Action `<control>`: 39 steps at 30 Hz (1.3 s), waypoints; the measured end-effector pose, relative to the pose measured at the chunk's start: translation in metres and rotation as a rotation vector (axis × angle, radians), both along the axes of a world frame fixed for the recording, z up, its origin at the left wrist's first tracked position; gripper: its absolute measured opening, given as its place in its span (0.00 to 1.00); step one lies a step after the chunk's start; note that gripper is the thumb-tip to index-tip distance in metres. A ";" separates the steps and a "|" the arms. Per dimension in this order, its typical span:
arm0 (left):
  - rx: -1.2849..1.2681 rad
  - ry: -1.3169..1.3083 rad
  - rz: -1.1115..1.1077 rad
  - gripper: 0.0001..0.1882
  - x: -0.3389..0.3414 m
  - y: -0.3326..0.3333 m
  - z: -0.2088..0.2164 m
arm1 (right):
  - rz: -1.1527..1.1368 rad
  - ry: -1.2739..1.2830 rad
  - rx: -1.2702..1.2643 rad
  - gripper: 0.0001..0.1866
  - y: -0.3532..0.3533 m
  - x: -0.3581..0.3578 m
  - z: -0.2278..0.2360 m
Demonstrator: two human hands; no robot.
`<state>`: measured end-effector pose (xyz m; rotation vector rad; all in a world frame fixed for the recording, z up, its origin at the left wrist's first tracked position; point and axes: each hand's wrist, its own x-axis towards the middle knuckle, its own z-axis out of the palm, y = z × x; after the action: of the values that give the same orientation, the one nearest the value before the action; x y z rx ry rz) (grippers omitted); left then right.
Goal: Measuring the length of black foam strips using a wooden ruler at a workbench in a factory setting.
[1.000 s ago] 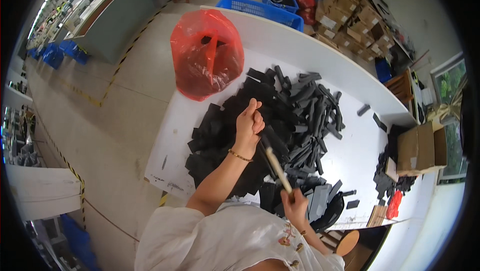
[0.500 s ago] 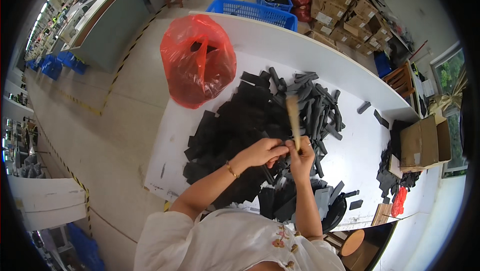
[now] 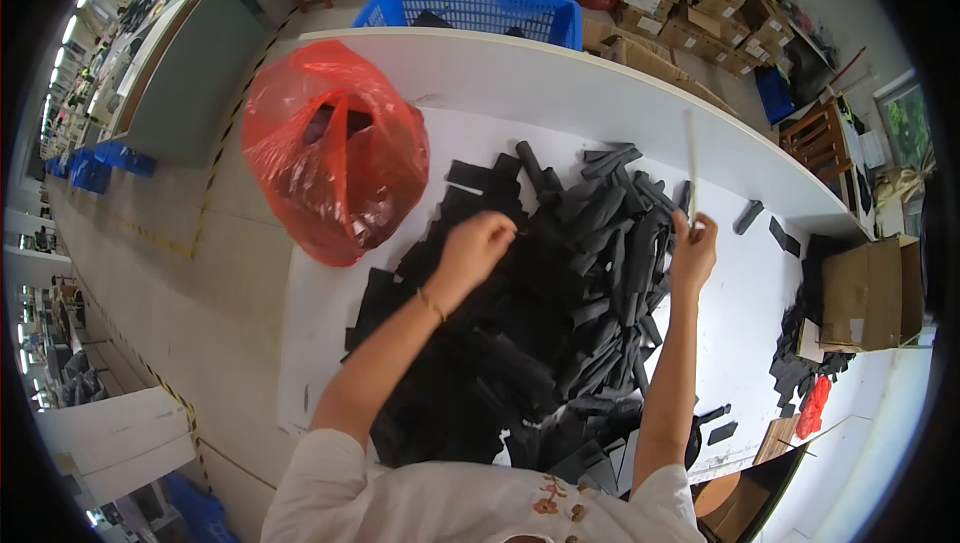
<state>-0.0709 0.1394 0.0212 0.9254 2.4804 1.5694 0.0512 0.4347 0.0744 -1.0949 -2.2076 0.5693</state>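
Note:
My right hand is raised over the right edge of a heap of rolled or folded dark grey pieces. Its fingers are closed on a thin pale stick, which points up and away and is blurred. A short dark piece shows right by those fingertips; whether it is touched I cannot tell. My left hand is over a broad pile of flat black pieces, its fingers curled together at the tips. Anything pinched in them is lost against the black.
A red plastic bag stands at the table's far left corner. Along the back runs a white raised board, a blue basket behind it. On the right are a cardboard box, loose dark pieces and a small red bag.
My hands were together over the middle and are now apart. The right moved right and away with the stick; the left moved left and away. The whole view has shifted.

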 end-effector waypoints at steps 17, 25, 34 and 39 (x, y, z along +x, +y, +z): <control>-0.173 0.126 -0.348 0.07 -0.103 0.005 -0.016 | 0.637 -0.168 0.208 0.09 -0.059 0.047 -0.009; -0.068 -0.163 -0.313 0.08 -0.049 -0.046 0.056 | 0.700 -0.074 0.262 0.08 -0.091 0.089 0.061; -0.084 -0.229 -0.371 0.08 -0.011 -0.076 0.095 | 0.767 -0.098 0.380 0.08 -0.112 0.126 0.100; -0.058 0.122 -0.573 0.08 0.008 -0.072 0.104 | 0.823 -0.148 0.400 0.09 -0.135 0.126 0.097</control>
<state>-0.0626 0.0674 0.1257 1.5790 2.0359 1.2684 0.1775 0.2996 0.1718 0.0117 -2.7080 0.3395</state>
